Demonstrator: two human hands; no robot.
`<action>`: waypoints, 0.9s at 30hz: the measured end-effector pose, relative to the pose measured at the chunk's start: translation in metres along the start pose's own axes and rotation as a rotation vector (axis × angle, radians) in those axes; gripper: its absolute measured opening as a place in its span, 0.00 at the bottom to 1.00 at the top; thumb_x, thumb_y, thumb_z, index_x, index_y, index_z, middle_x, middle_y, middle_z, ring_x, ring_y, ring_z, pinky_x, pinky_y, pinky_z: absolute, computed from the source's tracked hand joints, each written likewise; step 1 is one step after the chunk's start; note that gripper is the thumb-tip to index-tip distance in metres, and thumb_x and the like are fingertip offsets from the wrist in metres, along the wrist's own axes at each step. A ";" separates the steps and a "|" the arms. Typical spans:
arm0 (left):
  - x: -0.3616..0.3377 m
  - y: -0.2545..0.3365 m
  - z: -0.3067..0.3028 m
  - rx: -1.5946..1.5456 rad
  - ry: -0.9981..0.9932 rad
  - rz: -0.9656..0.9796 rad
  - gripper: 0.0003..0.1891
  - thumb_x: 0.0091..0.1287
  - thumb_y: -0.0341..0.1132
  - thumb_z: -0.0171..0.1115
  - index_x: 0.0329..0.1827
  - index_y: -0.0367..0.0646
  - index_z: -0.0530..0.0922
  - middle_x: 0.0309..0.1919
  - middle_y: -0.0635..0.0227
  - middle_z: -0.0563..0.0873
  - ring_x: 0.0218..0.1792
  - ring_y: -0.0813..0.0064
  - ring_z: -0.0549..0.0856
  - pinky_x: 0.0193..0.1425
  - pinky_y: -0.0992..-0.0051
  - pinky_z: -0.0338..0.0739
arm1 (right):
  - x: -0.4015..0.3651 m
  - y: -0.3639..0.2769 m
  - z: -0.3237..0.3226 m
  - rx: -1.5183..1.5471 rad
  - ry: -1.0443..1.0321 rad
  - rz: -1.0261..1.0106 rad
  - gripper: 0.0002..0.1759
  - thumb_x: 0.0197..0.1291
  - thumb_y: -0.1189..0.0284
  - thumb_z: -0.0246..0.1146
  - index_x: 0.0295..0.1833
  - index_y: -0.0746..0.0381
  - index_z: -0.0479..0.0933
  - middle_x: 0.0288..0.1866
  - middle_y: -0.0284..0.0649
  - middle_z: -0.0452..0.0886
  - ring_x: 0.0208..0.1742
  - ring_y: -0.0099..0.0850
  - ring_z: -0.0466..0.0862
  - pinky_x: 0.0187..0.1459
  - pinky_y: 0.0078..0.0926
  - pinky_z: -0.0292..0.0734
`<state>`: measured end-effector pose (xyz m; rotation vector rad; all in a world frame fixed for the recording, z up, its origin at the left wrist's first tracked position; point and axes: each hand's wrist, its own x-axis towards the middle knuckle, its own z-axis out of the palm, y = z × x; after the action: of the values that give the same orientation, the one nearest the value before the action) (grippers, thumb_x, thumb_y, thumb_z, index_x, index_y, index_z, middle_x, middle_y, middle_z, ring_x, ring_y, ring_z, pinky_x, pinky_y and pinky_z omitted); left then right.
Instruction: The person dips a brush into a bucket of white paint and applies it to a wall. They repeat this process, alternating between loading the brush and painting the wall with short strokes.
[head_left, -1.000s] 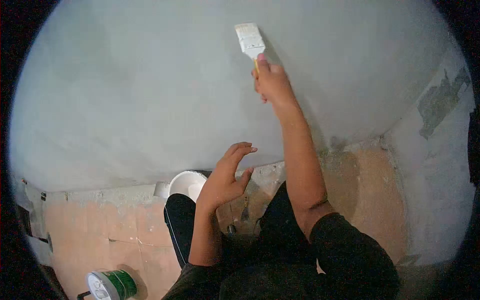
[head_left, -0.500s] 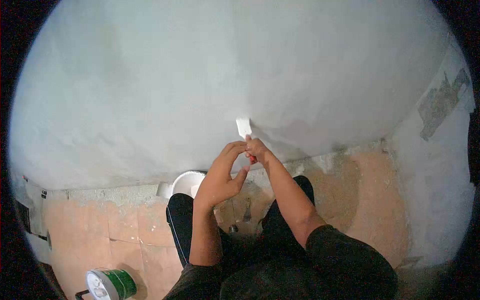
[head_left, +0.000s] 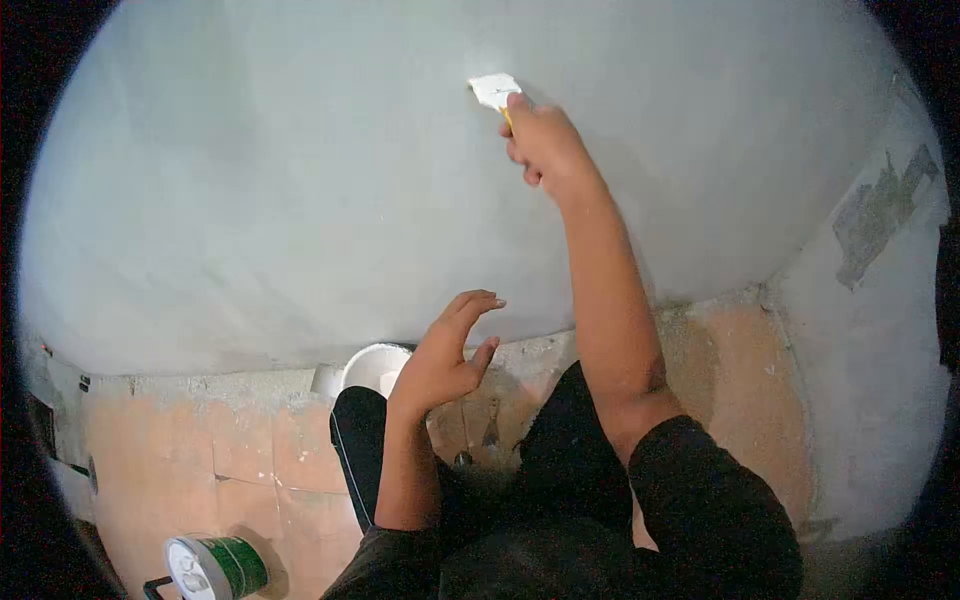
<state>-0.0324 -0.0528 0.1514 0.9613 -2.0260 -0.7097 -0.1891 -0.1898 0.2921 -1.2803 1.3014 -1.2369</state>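
Observation:
My right hand (head_left: 545, 145) is closed round the yellow handle of a putty knife (head_left: 495, 91). Its blade is coated in white and lies against the grey-white wall (head_left: 330, 180), high in the view. Lower down, my left hand (head_left: 447, 350) is held in front of the wall's foot with its fingers apart and curved, holding nothing. Just left of it, a white bucket (head_left: 372, 366) stands at the base of the wall, partly hidden by my left hand and knee.
A green and white bucket (head_left: 238, 566) with a white top stands on the tan floor (head_left: 180, 460) at lower left. A flat grey piece (head_left: 326, 380) is beside the white bucket. A side wall (head_left: 860, 380) with a rough grey patch (head_left: 880, 220) rises at right.
My right hand has moved up the wall with the putty knife, away from my left hand, and the blade has tilted leftward. My left hand has stayed nearly in place.

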 end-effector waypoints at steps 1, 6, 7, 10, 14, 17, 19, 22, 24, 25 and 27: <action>0.000 -0.002 0.000 0.021 0.001 0.004 0.23 0.61 0.25 0.61 0.60 0.46 0.72 0.59 0.57 0.76 0.58 0.56 0.77 0.57 0.61 0.75 | 0.002 0.012 0.001 -0.130 0.018 -0.030 0.25 0.70 0.56 0.45 0.25 0.62 0.70 0.16 0.34 0.67 0.13 0.24 0.62 0.15 0.26 0.57; 0.009 0.003 -0.003 0.011 -0.006 -0.032 0.23 0.61 0.26 0.62 0.60 0.46 0.72 0.58 0.58 0.77 0.57 0.56 0.78 0.56 0.61 0.75 | 0.070 0.145 0.012 -0.532 0.101 -0.041 0.36 0.71 0.48 0.37 0.42 0.71 0.78 0.36 0.60 0.82 0.37 0.54 0.84 0.45 0.49 0.76; 0.009 0.004 -0.004 0.010 -0.022 -0.070 0.23 0.61 0.26 0.62 0.60 0.46 0.72 0.58 0.58 0.77 0.57 0.57 0.78 0.56 0.62 0.75 | 0.067 0.164 0.014 -0.565 0.084 -0.013 0.38 0.71 0.48 0.35 0.46 0.72 0.78 0.40 0.64 0.81 0.43 0.59 0.83 0.50 0.52 0.75; 0.006 -0.005 -0.003 -0.008 -0.019 -0.043 0.22 0.61 0.26 0.62 0.60 0.46 0.72 0.58 0.60 0.77 0.56 0.58 0.79 0.56 0.62 0.76 | 0.044 0.191 0.023 -0.492 -0.048 0.236 0.40 0.71 0.47 0.33 0.46 0.72 0.78 0.40 0.62 0.82 0.47 0.57 0.82 0.51 0.51 0.75; 0.005 -0.020 -0.001 -0.046 -0.055 -0.167 0.21 0.64 0.28 0.61 0.61 0.47 0.72 0.58 0.61 0.77 0.56 0.61 0.79 0.57 0.61 0.76 | 0.027 0.254 0.026 -0.592 -0.032 0.355 0.40 0.71 0.47 0.33 0.45 0.72 0.78 0.37 0.55 0.84 0.42 0.52 0.84 0.52 0.52 0.74; -0.009 -0.065 0.009 -0.024 -0.095 -0.240 0.20 0.65 0.30 0.60 0.61 0.47 0.72 0.58 0.62 0.78 0.57 0.62 0.79 0.58 0.61 0.76 | 0.008 0.310 0.025 -0.503 -0.157 0.577 0.38 0.71 0.47 0.37 0.44 0.71 0.79 0.41 0.57 0.83 0.43 0.55 0.83 0.53 0.51 0.73; -0.015 -0.081 0.010 -0.026 -0.123 -0.349 0.19 0.66 0.31 0.60 0.60 0.45 0.73 0.57 0.61 0.78 0.57 0.62 0.79 0.58 0.61 0.77 | -0.016 0.363 0.022 -0.627 -0.063 0.401 0.35 0.70 0.49 0.40 0.43 0.69 0.80 0.44 0.58 0.82 0.46 0.57 0.81 0.54 0.52 0.72; -0.029 -0.108 0.006 -0.006 -0.125 -0.392 0.19 0.67 0.31 0.60 0.61 0.44 0.73 0.56 0.58 0.79 0.56 0.62 0.80 0.57 0.64 0.77 | -0.047 0.443 0.036 -0.635 -0.017 0.368 0.35 0.70 0.48 0.43 0.31 0.71 0.78 0.17 0.46 0.77 0.25 0.43 0.81 0.38 0.43 0.76; -0.043 -0.124 0.003 -0.032 -0.141 -0.394 0.19 0.67 0.32 0.60 0.61 0.43 0.73 0.55 0.55 0.80 0.54 0.62 0.81 0.57 0.66 0.78 | -0.076 0.476 0.055 -0.612 -0.033 0.374 0.34 0.70 0.49 0.44 0.34 0.71 0.78 0.17 0.47 0.77 0.27 0.46 0.81 0.41 0.45 0.75; -0.042 -0.126 -0.001 -0.060 -0.117 -0.464 0.20 0.65 0.32 0.61 0.60 0.40 0.74 0.55 0.53 0.80 0.54 0.59 0.82 0.57 0.65 0.77 | -0.076 0.518 0.065 -0.602 0.042 0.440 0.33 0.69 0.49 0.47 0.35 0.72 0.79 0.19 0.49 0.78 0.28 0.47 0.81 0.41 0.45 0.75; -0.058 -0.167 0.000 -0.019 -0.071 -0.436 0.20 0.64 0.33 0.61 0.59 0.37 0.75 0.54 0.51 0.81 0.53 0.55 0.82 0.57 0.64 0.77 | -0.102 0.469 0.072 -0.625 0.027 0.442 0.31 0.65 0.53 0.53 0.39 0.76 0.77 0.27 0.56 0.81 0.32 0.49 0.83 0.40 0.44 0.76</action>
<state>0.0566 -0.0985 0.0059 1.4049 -1.8800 -1.0022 -0.1557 -0.1098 -0.1854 -1.2825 1.9545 -0.5496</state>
